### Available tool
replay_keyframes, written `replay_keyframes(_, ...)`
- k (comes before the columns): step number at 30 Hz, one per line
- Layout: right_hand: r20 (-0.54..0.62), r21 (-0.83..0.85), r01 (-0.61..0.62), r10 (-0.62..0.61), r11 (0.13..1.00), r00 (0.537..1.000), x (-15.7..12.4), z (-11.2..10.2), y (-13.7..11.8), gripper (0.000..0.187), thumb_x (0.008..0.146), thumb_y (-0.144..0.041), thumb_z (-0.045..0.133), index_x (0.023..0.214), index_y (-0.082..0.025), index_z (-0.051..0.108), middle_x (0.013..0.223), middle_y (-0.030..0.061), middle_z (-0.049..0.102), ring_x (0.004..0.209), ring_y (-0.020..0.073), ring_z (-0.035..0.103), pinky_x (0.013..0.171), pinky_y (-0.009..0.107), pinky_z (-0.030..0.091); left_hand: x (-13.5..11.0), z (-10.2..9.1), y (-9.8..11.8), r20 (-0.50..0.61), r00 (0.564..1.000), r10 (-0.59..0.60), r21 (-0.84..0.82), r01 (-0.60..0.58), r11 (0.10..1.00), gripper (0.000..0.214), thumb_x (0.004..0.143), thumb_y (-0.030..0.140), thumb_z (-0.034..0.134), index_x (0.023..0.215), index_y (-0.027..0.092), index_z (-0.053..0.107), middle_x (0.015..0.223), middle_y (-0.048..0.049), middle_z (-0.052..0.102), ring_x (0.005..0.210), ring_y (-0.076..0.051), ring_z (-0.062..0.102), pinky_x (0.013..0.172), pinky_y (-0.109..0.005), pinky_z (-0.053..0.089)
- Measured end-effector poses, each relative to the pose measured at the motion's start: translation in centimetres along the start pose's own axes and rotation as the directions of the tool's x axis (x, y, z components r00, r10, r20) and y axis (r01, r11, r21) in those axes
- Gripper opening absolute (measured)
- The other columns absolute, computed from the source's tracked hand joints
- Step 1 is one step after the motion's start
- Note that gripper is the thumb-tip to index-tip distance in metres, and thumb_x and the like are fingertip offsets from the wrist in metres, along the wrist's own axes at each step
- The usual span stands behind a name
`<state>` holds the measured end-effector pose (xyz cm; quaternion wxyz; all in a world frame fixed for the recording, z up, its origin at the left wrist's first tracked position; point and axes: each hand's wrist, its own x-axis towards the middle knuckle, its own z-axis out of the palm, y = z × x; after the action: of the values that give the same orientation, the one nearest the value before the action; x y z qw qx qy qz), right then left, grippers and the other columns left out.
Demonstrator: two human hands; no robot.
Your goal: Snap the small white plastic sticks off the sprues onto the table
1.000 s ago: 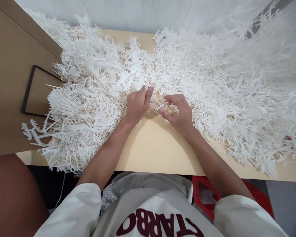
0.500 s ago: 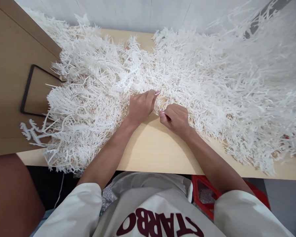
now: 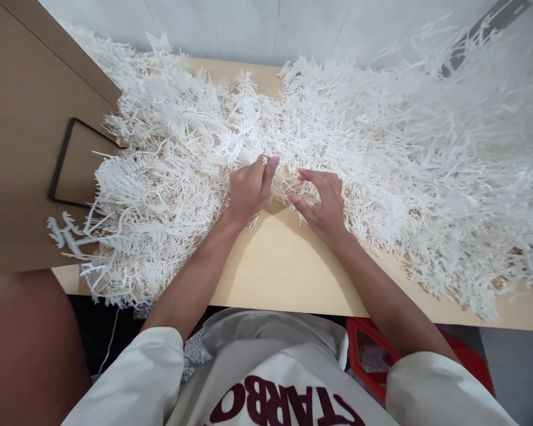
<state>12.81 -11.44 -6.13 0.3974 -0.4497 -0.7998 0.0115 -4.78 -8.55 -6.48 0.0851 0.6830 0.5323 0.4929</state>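
White, branching plastic-looking sprigs lie in a thick spread across the wooden table. Near the middle, my left hand is closed, its thumb pressed against the fingers on a white sprig whose tip shows above them. To its right, my right hand is open, thumb and index finger apart, beside thin white strands between the two hands. Whether its fingertips touch any strand I cannot tell. The lower fingers of both hands are partly hidden.
A brown board or box side with a black metal loop stands at the left. Bare tabletop shows in front of my hands. A red stool is below the edge; another person's limb is lower left.
My right hand has opened from a pinch, its thumb and index finger parting. My left hand stays closed and has turned slightly, with its thumb now pointing up.
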Motion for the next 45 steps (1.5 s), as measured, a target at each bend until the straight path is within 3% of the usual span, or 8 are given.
replay_keyframes(4,0.111,-0.061,0.032,-0.025,0.998,0.994,-0.3,0.6,0.3,0.028,0.089,-0.045,0.055,0.107,-0.024,0.059,0.098,0.0022,0.07,0.093,0.018,0.061,0.082,0.035,0.035,-0.2,-0.1,1.2,0.063,0.998,-0.029,-0.17,0.039,0.985,0.044,0.097,0.049,0.031,0.079,0.019,0.059,0.059,0.0,0.063,0.051,-0.008,0.056,0.055,-0.023,0.039)
replay_keyframes(8,0.013,-0.043,0.067,-0.067,0.997,0.998,-0.4,0.7,0.5,0.019,0.093,-0.038,0.051,0.093,-0.021,0.06,0.082,0.001,0.068,0.079,0.0154,0.061,0.076,0.033,0.036,-0.4,0.1,2.0,0.124,0.992,-0.03,-0.28,0.064,0.958,0.037,0.095,0.047,0.037,0.082,0.019,0.058,0.068,-0.0009,0.068,0.06,-0.008,0.062,0.059,-0.022,0.044)
replay_keyframes(14,-0.063,0.051,-0.134,0.138,0.99,0.988,-0.3,-0.2,-0.3,0.023,0.097,-0.036,0.041,0.101,-0.023,0.06,0.082,0.0005,0.067,0.08,0.0153,0.062,0.078,0.033,0.041,-0.3,0.1,2.2,0.121,0.99,-0.068,-0.346,0.106,0.932,0.033,0.094,0.047,0.04,0.086,0.02,0.059,0.07,-0.0001,0.066,0.062,-0.008,0.061,0.059,-0.023,0.045)
replay_keyframes(18,-0.093,0.099,-0.227,0.237,0.969,0.967,-0.1,-0.6,-0.9,0.032,0.098,-0.038,0.036,0.082,-0.022,0.058,0.073,-0.0001,0.063,0.072,0.0139,0.059,0.076,0.031,0.042,-0.1,-0.5,2.3,0.11,0.993,0.039,-0.298,-0.005,0.955,0.032,0.091,0.048,0.045,0.084,0.022,0.063,0.085,-0.0052,0.067,0.077,-0.013,0.063,0.066,-0.029,0.049)
replay_keyframes(24,0.035,0.122,-0.227,0.224,0.966,0.974,0.0,-0.3,-0.6,0.037,0.099,-0.038,0.032,0.07,-0.022,0.049,0.065,-0.0015,0.06,0.061,0.0124,0.053,0.071,0.03,0.041,0.0,-1.2,3.1,0.167,0.966,0.199,-0.322,-0.137,0.937,0.043,0.087,0.053,0.051,0.124,0.031,0.052,0.126,-0.0067,0.059,0.114,-0.022,0.059,0.085,-0.037,0.052)
replay_keyframes(33,0.066,0.047,-0.209,0.206,0.977,0.976,0.0,-0.2,-0.3,0.04,0.098,-0.043,0.031,0.067,-0.022,0.043,0.059,-0.002,0.053,0.058,0.0141,0.046,0.065,0.031,0.038,0.0,-0.5,3.1,0.218,0.976,0.018,-0.356,0.063,0.932,0.038,0.078,0.049,0.066,0.106,0.024,0.06,0.1,-0.0047,0.067,0.089,-0.015,0.064,0.082,-0.032,0.052)
replay_keyframes(41,0.104,0.057,-0.23,0.223,0.971,0.969,0.2,-0.5,-0.7,0.042,0.098,-0.043,0.031,0.065,-0.021,0.043,0.059,-0.0024,0.049,0.059,0.0129,0.046,0.065,0.029,0.036,0.3,-0.5,2.5,0.194,0.974,0.113,-0.329,-0.044,0.943,0.023,0.081,0.048,0.062,0.081,0.025,0.067,0.081,-0.0009,0.068,0.083,-0.015,0.06,0.079,-0.033,0.048)
replay_keyframes(45,0.152,0.083,-0.089,0.076,0.993,0.985,0.0,-0.5,-0.6,0.038,0.098,-0.037,0.034,0.064,-0.021,0.039,0.058,-0.0023,0.042,0.058,0.0126,0.041,0.061,0.028,0.033,0.1,-0.1,2.0,0.191,0.974,-0.121,-0.403,0.19,0.895,0.027,0.083,0.049,0.059,0.082,0.023,0.065,0.078,-0.0001,0.067,0.073,-0.012,0.06,0.07,-0.028,0.048)
